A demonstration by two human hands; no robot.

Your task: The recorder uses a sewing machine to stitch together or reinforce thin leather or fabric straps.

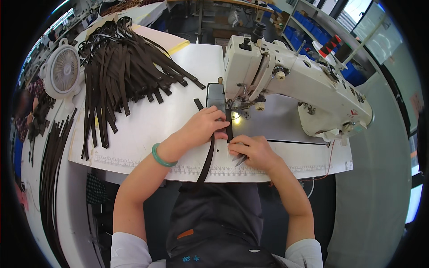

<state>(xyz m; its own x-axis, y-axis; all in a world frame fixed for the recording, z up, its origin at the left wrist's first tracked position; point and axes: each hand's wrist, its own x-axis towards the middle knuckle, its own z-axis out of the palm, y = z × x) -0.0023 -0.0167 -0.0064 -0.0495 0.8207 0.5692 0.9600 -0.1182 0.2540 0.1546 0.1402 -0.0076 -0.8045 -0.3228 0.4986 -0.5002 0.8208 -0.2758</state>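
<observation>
My left hand (208,127), with a green bangle at its wrist, is closed on a dark brown strap (206,163). One length of the strap hangs toward the table's front edge. Another dark length (229,127) runs under the needle area of the white sewing machine (286,71), beside my left fingertips. My right hand (255,152) is curled at the near end of that length, its fingertips pinched together. Metal blades, seemingly thread snips (240,160), stick out below its fingers. Whether the right fingertips also grip the strap I cannot tell.
A thick pile of dark straps (120,67) covers the table's left side. More long straps (56,178) hang over a side surface near a white fan (65,69). A printed ruler scale (134,164) follows the table's front edge. Red thread spools (330,46) stand behind the machine.
</observation>
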